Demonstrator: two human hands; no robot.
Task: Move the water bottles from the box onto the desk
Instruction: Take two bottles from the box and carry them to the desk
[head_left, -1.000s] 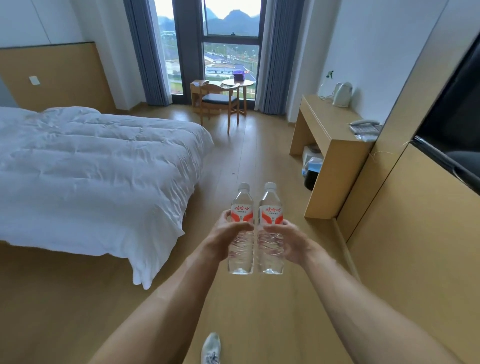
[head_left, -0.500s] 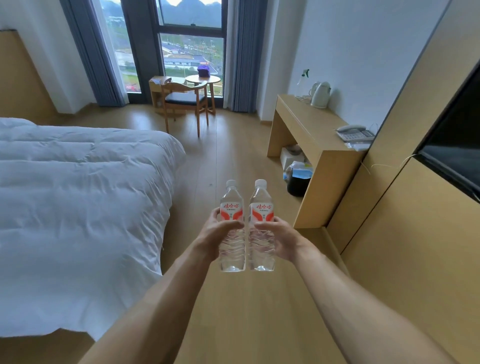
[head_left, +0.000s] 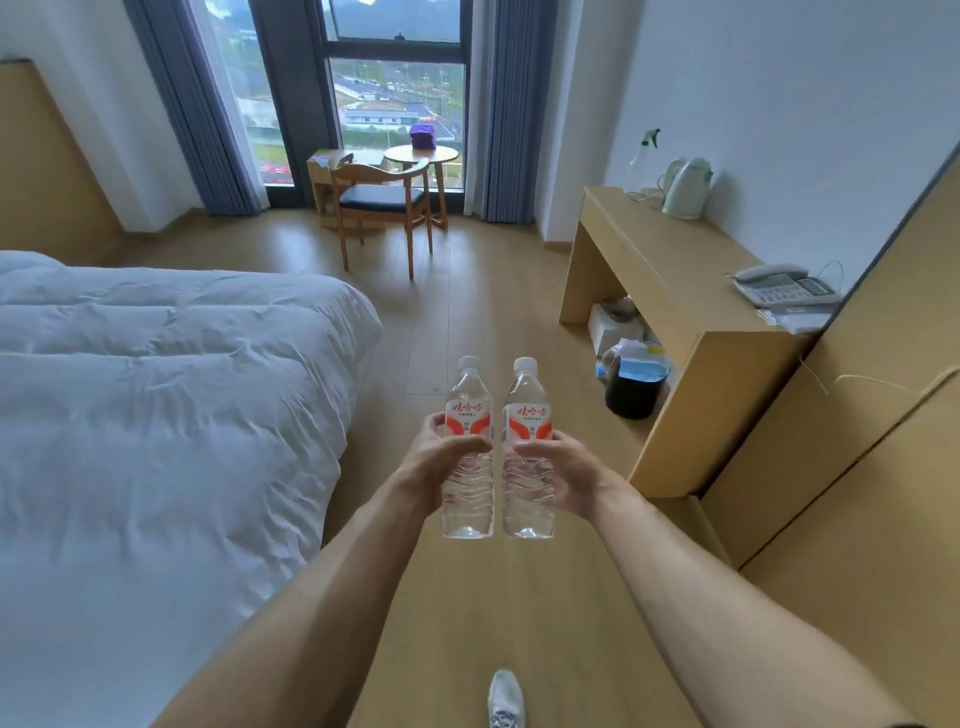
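Two clear water bottles are carried upright in mid-air over the wooden floor, side by side and very close together, whether touching or a sliver apart I cannot tell. The left hand wraps the left bottle around its ribbed middle just under the red-and-white label, thumb across the near face and fingers curled round the far side; the right hand holds the right bottle in the same way at the same height. Both bottles look full and their white caps are on, so each probably has a fair weight for its size and should sit steady once its flat base is down. The thin plastic walls will likely give under a hard squeeze, and the smooth label band offers less purchase than the ribs, so the ribbed waist where the hands grip is the sensible place to hold. The desk stands ahead on the right against the wall, with a kettle and a spray bottle at its far end and a telephone at its near end; the bare stretch between them seems the natural landing place. The bottles are well apart from it. The bed fills the left side, and no box is in view.
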